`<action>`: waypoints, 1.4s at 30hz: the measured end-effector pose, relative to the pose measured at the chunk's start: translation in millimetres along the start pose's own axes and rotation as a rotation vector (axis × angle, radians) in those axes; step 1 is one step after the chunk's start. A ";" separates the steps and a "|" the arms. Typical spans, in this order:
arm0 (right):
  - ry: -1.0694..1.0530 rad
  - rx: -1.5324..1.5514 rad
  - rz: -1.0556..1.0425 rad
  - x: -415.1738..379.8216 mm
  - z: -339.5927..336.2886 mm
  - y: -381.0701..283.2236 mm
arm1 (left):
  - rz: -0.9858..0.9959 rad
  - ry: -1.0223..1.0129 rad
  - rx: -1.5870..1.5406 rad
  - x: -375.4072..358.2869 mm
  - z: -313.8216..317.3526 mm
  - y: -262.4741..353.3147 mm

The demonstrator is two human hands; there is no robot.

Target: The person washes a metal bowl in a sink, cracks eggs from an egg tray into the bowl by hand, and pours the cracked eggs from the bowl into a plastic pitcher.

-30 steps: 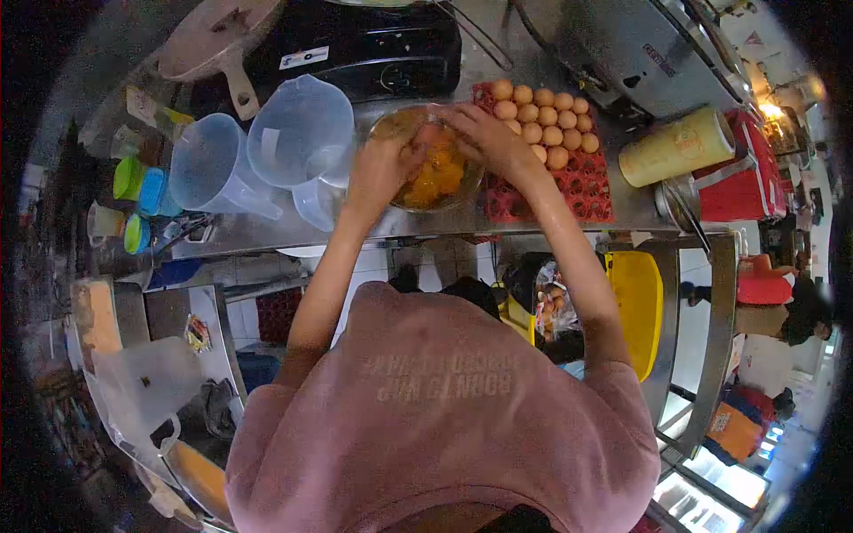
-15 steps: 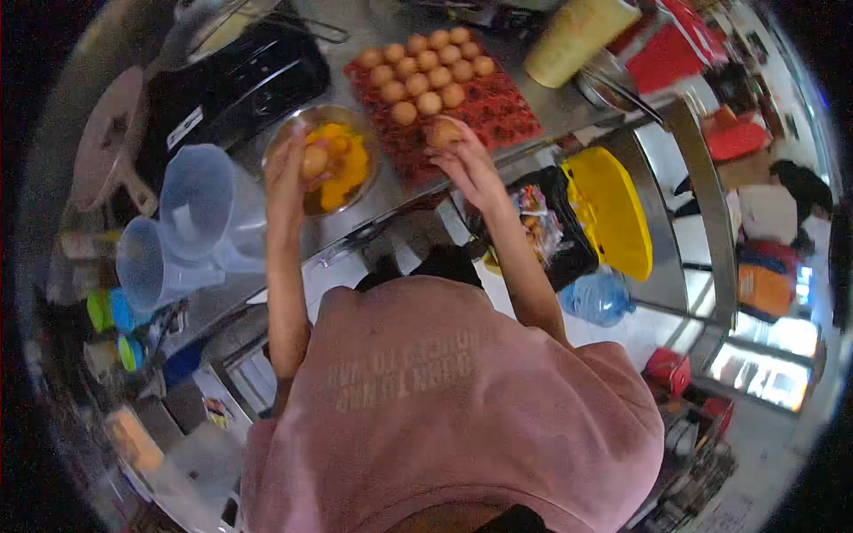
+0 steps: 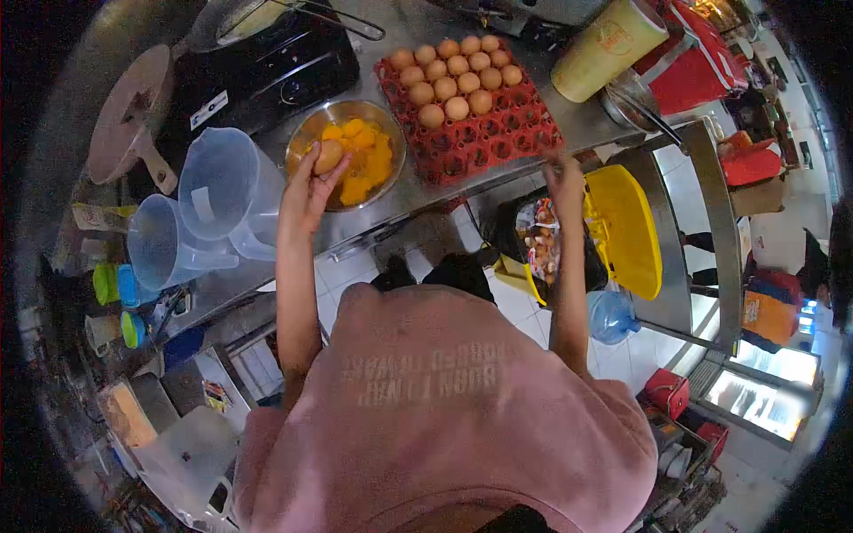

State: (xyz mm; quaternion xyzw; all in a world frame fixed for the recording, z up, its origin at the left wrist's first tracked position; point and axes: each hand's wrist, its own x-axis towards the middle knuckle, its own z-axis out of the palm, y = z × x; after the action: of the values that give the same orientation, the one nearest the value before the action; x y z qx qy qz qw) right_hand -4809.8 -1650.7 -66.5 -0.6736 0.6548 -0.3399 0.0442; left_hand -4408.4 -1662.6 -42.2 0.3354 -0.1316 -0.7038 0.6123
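My left hand point(image 3: 313, 184) has its fingers wrapped round a brown egg point(image 3: 328, 157), just over the left rim of a metal bowl point(image 3: 402, 164). Several yolks point(image 3: 366, 160) lie in that bowl. To its right, a red egg tray point(image 3: 524, 124) carries rows of brown eggs point(image 3: 457, 65) in its far part, with bare pockets nearer me. My right hand point(image 3: 564, 173) is over the counter edge, between the tray and an opened yellow-lidded bin point(image 3: 626, 231). Its fingers are blurred, and whether they hold anything is hidden. Eggshells point(image 3: 542, 240) and wrappers show in the bin.
Two clear plastic jugs point(image 3: 222, 182) stand left of the bowl, near a black stove point(image 3: 267, 75). A pale yellow cylinder point(image 3: 609, 49) and a metal pan point(image 3: 629, 108) are at the back right. A blue water bottle point(image 3: 611, 317) is on the floor beside the bin.
My right hand has moved right, from the egg tray to beside the bin; the egg it held no longer shows. My left hand still holds an egg by the bowl. The view has shifted slightly.
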 end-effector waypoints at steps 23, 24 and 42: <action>-0.090 0.739 -0.154 97.5 65.3 -79.7 | -0.023 -0.115 -0.033 2.8 0.0 -2.3; -0.064 0.915 -0.094 83.5 48.3 -126.0 | -0.041 -0.070 -0.034 4.1 4.9 -3.3; -0.025 0.548 -0.272 9.2 113.8 -232.5 | -0.003 0.052 -0.059 7.6 23.3 -24.4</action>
State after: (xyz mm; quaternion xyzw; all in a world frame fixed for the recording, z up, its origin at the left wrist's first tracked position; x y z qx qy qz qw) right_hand -4553.8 -1670.7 -32.5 -0.7222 0.4419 -0.4984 0.1865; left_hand -4442.3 -1669.8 -41.9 0.3354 -0.0945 -0.6993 0.6242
